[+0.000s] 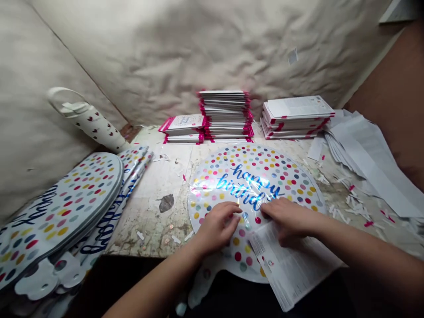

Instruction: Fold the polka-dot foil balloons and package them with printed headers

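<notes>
A flat, round foil balloon [228,176] with coloured dots and blue "happy birthday" lettering lies in front of me. Its lower part and pale tail hang over the table's near edge. My left hand [220,225] rests on the balloon's lower middle, fingers loosely bent, with a gap between thumb and forefinger. Close to the lettering, my right hand [288,218] is curled, its fingertips pressing on the foil. A white printed card [294,269] sticks out from under that hand, over the balloon's lower right; the fingers' exact grip on it is partly hidden.
More dotted balloons [69,198] are piled at the left beside a white patterned bottle [96,126]. Pink-edged packets stand in a tall stack [227,117], a short stack [183,128] and a right-hand stack [296,117]. White paper strips [367,150] and scraps lie at the right.
</notes>
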The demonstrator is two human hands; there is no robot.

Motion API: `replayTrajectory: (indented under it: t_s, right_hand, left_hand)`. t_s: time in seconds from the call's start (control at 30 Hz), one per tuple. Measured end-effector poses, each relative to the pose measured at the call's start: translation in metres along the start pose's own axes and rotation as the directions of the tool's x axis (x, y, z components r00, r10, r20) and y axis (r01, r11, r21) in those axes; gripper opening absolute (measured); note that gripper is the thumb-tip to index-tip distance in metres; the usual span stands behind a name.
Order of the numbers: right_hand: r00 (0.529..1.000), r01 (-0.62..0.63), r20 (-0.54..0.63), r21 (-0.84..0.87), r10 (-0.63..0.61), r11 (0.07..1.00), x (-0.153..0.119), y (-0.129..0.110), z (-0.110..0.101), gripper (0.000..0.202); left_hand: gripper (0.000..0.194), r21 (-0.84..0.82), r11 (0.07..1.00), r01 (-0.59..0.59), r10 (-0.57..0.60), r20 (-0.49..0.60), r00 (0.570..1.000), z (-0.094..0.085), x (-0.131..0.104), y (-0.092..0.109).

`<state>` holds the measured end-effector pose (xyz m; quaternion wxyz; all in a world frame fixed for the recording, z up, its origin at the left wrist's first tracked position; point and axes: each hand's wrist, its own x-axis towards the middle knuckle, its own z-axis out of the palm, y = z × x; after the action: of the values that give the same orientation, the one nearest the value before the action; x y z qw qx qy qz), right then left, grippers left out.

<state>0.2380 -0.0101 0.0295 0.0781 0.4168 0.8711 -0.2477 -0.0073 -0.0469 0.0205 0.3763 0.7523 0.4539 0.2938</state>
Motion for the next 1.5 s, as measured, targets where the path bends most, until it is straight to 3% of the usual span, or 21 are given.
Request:
replayTrajectory:
  t_s: [0.1, 0.17, 0.23, 0.3, 0.4, 0.47, 0.53, 0.6, 0.67, 0.8, 0.9, 1.0, 1.03, 1.07, 1.1, 1.17, 1.2, 1.27, 1.37, 1.43, 1.5]
  right_hand:
    - [0.997, -0.052, 0.077, 0.354, 0.026, 0.934, 0.012, 0.014, -0.030, 0.023]
    - [0.992, 0.015, -0.104, 0.683, 0.077, 0.730, 0.022, 0.014, -0.055, 0.028]
    - [0.933, 0.218, -0.327, 0.847, 0.152, 0.485, 0.036, 0.003, -0.073, 0.035]
    - [0.872, 0.389, -0.465, 0.848, 0.152, 0.361, 0.050, -0.010, -0.077, 0.040]
    - [0.816, 0.405, -0.540, 0.789, 0.207, 0.461, 0.057, -0.014, -0.066, 0.045]
    - [0.807, 0.273, -0.520, 0.750, 0.282, 0.603, 0.048, -0.007, -0.054, 0.043]
    - [0.842, 0.128, -0.458, 0.683, 0.286, 0.719, 0.031, 0.000, -0.041, 0.034]
    - [0.894, 0.065, -0.400, 0.559, 0.200, 0.827, 0.012, -0.001, -0.028, 0.025]
    - [0.921, 0.073, -0.380, 0.387, 0.086, 0.919, -0.008, -0.011, -0.014, 0.021]
    - [0.937, 0.169, -0.315, 0.025, -0.153, 0.985, -0.041, -0.031, 0.026, 0.044]
    - [0.896, 0.184, -0.362, -0.221, -0.256, 0.958, -0.059, -0.030, 0.066, 0.065]
    - [0.860, 0.171, -0.445, -0.213, -0.251, 0.962, -0.070, -0.021, 0.094, 0.059]
    - [0.864, 0.165, -0.459, -0.133, -0.208, 0.977, -0.072, -0.019, 0.096, 0.054]
    - [0.872, 0.148, -0.466, -0.034, -0.147, 0.988, -0.074, -0.017, 0.096, 0.050]
    - [0.886, 0.117, -0.458, 0.064, -0.075, 0.991, -0.075, -0.016, 0.094, 0.047]
    - [0.918, 0.023, -0.392, 0.216, 0.065, 0.976, -0.076, -0.016, 0.085, 0.045]
    - [0.932, -0.015, -0.345, 0.260, 0.108, 0.966, -0.076, -0.016, 0.079, 0.045]
    - [0.957, -0.055, -0.255, 0.312, 0.140, 0.949, -0.076, -0.020, 0.068, 0.045]
    - [0.985, -0.070, -0.125, 0.360, 0.123, 0.930, -0.072, -0.030, 0.047, 0.042]
    - [0.995, -0.058, -0.053, 0.381, 0.084, 0.923, -0.064, -0.041, 0.031, 0.057]
    - [0.998, -0.046, -0.013, 0.387, 0.055, 0.921, -0.049, -0.053, 0.016, 0.055]
  left_hand:
    - [0.026, -0.296, 0.949, 0.112, -0.172, -0.186, 0.967, -0.018, -0.002, -0.007]
    - [0.047, -0.499, 0.865, 0.056, -0.185, -0.212, 0.960, -0.024, 0.001, -0.007]
    - [0.061, -0.578, 0.816, 0.010, -0.129, -0.165, 0.978, -0.030, 0.008, -0.004]
    - [0.045, -0.489, 0.872, 0.000, -0.104, -0.185, 0.977, -0.046, 0.019, -0.002]
    - [0.025, 0.051, 0.998, 0.033, -0.005, -0.462, 0.887, -0.102, 0.048, -0.014]
    - [0.031, 0.461, 0.865, 0.200, 0.110, -0.563, 0.819, -0.151, 0.077, -0.033]
    - [0.040, 0.674, 0.629, 0.387, 0.054, -0.535, 0.843, -0.191, 0.112, -0.057]
    - [0.041, 0.710, 0.581, 0.398, -0.004, -0.487, 0.874, -0.214, 0.149, -0.079]
    - [0.043, 0.723, 0.574, 0.385, -0.050, -0.438, 0.898, -0.220, 0.184, -0.092]
    - [0.051, 0.715, 0.564, 0.414, -0.141, -0.410, 0.901, -0.205, 0.230, -0.087]
    - [0.058, 0.700, 0.590, 0.402, -0.128, -0.410, 0.903, -0.172, 0.228, -0.056]
    - [0.041, 0.694, 0.685, 0.222, -0.094, -0.218, 0.971, -0.116, 0.174, -0.012]
    - [0.030, 0.664, 0.737, 0.128, -0.121, -0.057, 0.991, -0.094, 0.146, 0.003]
    - [0.029, 0.533, 0.845, -0.047, -0.133, 0.294, 0.947, -0.074, 0.114, 0.016]
    - [0.026, 0.438, 0.890, -0.125, -0.110, 0.473, 0.874, -0.055, 0.082, 0.027]
    - [0.028, 0.308, 0.918, -0.249, -0.015, 0.655, 0.755, -0.027, 0.028, 0.040]
    - [0.018, 0.292, 0.917, -0.272, 0.009, 0.665, 0.746, -0.018, 0.008, 0.042]
    - [0.013, 0.298, 0.923, -0.241, -0.012, 0.650, 0.760, -0.010, -0.011, 0.037]
    - [0.011, 0.351, 0.936, -0.021, -0.192, 0.562, 0.805, -0.012, -0.003, 0.020]
    - [0.025, 0.300, 0.944, 0.133, -0.290, 0.569, 0.769, -0.017, 0.012, 0.009]
    - [0.030, 0.191, 0.951, 0.245, -0.309, 0.660, 0.685, -0.020, 0.026, 0.001]
